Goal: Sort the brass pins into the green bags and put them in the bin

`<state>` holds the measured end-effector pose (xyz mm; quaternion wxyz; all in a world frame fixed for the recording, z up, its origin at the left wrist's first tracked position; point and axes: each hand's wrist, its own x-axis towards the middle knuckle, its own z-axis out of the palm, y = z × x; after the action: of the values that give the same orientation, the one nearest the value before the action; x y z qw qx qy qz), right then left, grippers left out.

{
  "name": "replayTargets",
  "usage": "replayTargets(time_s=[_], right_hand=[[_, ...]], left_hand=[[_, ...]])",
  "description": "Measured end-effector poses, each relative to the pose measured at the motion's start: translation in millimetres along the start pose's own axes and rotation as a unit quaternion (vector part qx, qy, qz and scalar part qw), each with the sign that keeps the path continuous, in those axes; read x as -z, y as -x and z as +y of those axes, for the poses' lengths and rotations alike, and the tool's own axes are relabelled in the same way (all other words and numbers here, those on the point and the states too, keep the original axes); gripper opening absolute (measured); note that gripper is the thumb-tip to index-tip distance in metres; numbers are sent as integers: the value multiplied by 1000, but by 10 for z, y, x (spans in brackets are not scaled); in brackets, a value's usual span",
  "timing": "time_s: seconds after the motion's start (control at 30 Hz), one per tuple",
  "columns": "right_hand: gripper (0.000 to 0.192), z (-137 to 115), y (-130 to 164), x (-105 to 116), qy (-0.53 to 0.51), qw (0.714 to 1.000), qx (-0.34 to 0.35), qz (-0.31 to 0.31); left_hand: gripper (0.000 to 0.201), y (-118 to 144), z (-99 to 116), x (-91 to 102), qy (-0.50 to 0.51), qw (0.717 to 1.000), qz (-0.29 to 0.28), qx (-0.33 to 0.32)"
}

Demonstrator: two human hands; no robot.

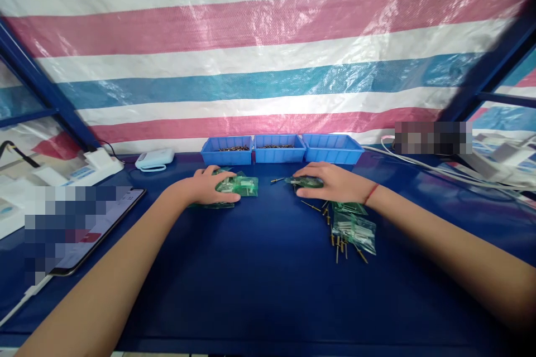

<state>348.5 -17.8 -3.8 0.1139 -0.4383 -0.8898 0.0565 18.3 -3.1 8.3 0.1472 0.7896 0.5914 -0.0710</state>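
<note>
My left hand point(209, 186) curls over a small pile of green-tinted plastic bags point(248, 185), its thumb along their near side. Across the table, my right hand point(320, 179) has its thumb and fingers around another green plastic bag point(307, 182). Under and beside my right wrist lie more clear greenish bags with pale, rod-like pieces point(355, 230) inside. Loose brass-coloured blind rivets point(342, 245) are scattered by those bags, and a single rivet point(277, 181) lies between my hands. My palms hide part of both held bundles.
Three blue bins stand in a row at the back. The left bin point(226, 158) and middle bin point(279, 156) hold small metal pieces; the right bin point(333, 157) shows none. A phone point(104, 228), power strip point(98, 164) and light-blue device point(154, 159) are left; cables point(412, 163) run right.
</note>
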Motion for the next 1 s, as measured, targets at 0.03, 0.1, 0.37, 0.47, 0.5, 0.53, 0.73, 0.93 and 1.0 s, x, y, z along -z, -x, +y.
replayTargets(time_s=[0.03,0.1,0.37,0.47,0.5,0.53,0.73,0.93,1.0], right_hand=[[52,-1,14,27,-19,999,6,-25],[50,6,38,62,-46,997,21,-55],[29,9,-77,56,-87,989,-88,80],[36,-220,-272,89,-135,966,-128,178],[40,-318,-327,116,-151,965,-121,177],[45,-412,-361,152,-171,968,-101,155],[83,-480,124,429,-156,987,-5,-50],[75,-21,799,324,-36,989,-90,-112],[58,35,836,266,-57,992,-86,-78]], left_hand=[[84,-1,43,-7,-3,1000,8,-17],[74,-9,140,-32,-6,999,23,-45],[85,-59,373,-242,33,981,105,-161],[94,-77,381,-283,71,974,145,-161],[93,-81,379,-290,86,970,166,-158],[90,-85,376,-293,101,964,188,-157],[72,-73,381,-303,85,953,211,-203],[67,-46,455,-319,17,966,151,-209],[66,-37,469,-319,15,967,151,-205]])
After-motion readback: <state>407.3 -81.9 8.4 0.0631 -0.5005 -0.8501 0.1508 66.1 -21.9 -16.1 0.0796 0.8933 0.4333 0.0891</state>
